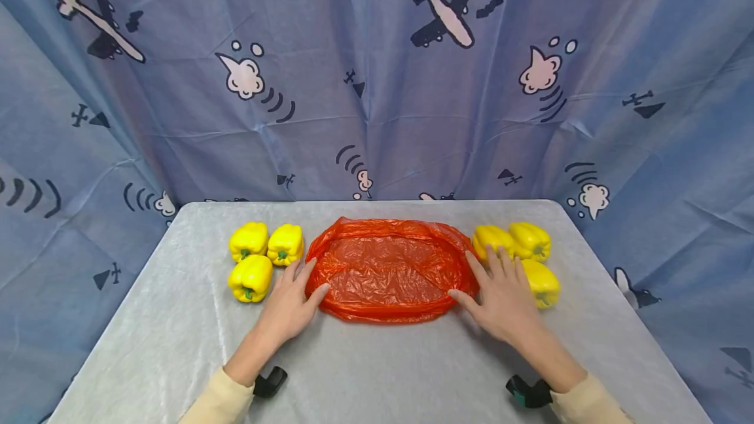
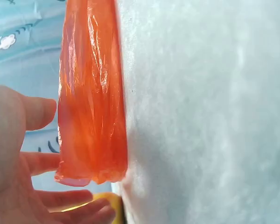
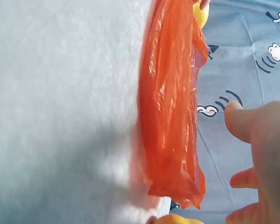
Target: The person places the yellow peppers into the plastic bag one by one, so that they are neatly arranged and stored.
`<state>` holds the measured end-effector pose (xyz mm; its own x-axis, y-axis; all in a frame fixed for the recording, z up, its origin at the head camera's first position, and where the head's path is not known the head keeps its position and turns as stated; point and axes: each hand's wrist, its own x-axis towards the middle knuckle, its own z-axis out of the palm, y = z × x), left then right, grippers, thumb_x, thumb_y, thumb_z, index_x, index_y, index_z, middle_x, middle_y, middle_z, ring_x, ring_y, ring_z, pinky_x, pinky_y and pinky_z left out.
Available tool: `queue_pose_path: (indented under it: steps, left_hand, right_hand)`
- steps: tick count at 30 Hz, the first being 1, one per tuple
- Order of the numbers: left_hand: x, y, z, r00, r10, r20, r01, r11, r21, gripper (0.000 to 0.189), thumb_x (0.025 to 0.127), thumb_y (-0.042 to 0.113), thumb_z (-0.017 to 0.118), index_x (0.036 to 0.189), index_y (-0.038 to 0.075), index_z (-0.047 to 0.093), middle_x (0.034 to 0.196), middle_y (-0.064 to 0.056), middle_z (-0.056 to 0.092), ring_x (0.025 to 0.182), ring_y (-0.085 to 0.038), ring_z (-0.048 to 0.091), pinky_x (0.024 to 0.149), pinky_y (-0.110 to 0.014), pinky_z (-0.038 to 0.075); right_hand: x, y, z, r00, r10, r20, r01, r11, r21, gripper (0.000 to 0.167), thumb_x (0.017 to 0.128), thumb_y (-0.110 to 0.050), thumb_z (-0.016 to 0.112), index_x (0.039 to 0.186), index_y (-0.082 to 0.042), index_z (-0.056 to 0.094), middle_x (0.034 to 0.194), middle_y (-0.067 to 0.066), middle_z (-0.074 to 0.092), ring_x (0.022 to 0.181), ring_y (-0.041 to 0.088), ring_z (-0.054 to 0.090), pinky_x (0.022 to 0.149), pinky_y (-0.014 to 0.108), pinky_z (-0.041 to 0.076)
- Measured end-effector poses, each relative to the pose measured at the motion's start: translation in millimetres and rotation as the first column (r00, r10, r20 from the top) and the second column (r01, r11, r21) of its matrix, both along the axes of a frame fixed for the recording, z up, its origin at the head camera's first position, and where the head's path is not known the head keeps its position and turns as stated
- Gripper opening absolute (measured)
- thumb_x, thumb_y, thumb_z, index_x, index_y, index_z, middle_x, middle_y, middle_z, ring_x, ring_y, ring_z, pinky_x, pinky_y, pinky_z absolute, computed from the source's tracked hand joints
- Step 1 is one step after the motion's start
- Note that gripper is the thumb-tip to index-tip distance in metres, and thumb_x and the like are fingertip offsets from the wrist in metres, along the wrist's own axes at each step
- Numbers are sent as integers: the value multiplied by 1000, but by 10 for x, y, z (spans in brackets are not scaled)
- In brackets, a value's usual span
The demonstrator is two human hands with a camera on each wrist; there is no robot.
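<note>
A red plastic bag (image 1: 383,270) lies spread on the table with its mouth opened upward and its rim bunched into a low oval wall. At its left end is my left hand (image 1: 291,303), fingers spread; whether a finger touches the plastic I cannot tell. My right hand (image 1: 503,300) hovers by the other end, fingers extended and thumb toward the bag. In the right wrist view a gap separates that thumb (image 3: 240,121) from the bag (image 3: 170,102). Neither hand holds anything.
Three yellow bell peppers (image 1: 250,278) stand grouped left of the bag, beside my left hand. Another three yellow peppers (image 1: 530,241) sit on the right, partly behind my right hand. The pale table (image 1: 377,371) meets a blue patterned curtain (image 1: 377,84) at the back.
</note>
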<state>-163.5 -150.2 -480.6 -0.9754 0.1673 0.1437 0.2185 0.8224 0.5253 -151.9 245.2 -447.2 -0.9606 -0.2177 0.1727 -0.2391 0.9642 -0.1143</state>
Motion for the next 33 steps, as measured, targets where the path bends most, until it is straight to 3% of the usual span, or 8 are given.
queue_pose_path:
  steps: [6,14,23,33]
  left_hand:
    - [-89,-37,-25,997,25,79,-34,992,120,62,101,42,62,149,6,49,145,-23,47,126,-41,52,105,-59,42]
    - [-175,-29,-41,984,48,170,-92,962,259,55,99,34,66,146,8,53,150,-23,46,137,-42,44,110,-62,36]
    - [-233,-24,-80,985,45,169,-91,958,272,49,96,24,68,141,8,58,148,-22,49,138,-43,41,110,-62,34]
    - [-257,-22,-80,987,42,157,-89,948,307,46,93,21,73,136,9,63,145,-21,53,136,-41,44,110,-61,34]
  right_hand:
    - [13,100,55,999,5,-44,-6,1000,-21,82,96,-60,56,153,-3,43,156,35,30,145,54,21,117,67,15]
    - [30,222,108,998,-7,-69,1,997,-81,76,97,-54,58,150,-1,45,154,35,32,143,56,24,114,70,19]
    - [-29,436,109,994,-47,-97,29,984,-177,68,100,-48,58,144,3,49,151,36,36,136,58,32,107,74,25]
    - [-18,705,156,992,-126,27,128,951,-280,65,106,-45,46,147,5,45,148,39,36,131,62,34,101,77,28]
